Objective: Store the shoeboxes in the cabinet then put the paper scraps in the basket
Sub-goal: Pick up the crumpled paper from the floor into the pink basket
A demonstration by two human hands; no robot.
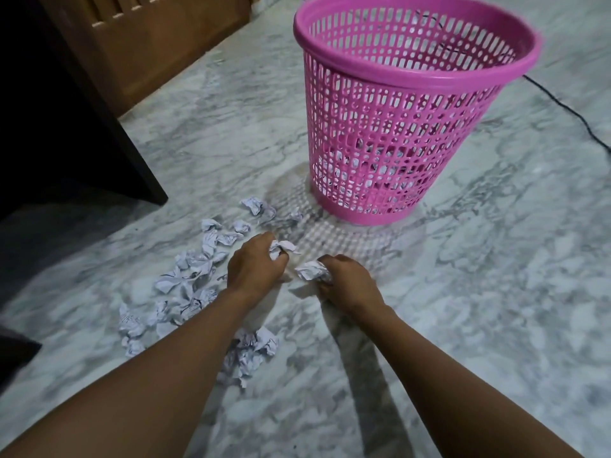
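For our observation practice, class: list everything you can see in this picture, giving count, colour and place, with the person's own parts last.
basket: one, pink, upright on the floor beyond the hands; white paper shows through its mesh.
loose paper scraps: many, white, crumpled, on the floor left of the hands and under the left forearm.
held paper scraps: two, white, one in each hand.
cable: one, black, on the floor right of the basket.
wooden furniture: one, brown, top left.
dark furniture: one, black, left edge.
floor: grey-white marble.
left hand: one, centre, holds a scrap.
right hand: one, beside it, holds a scrap.
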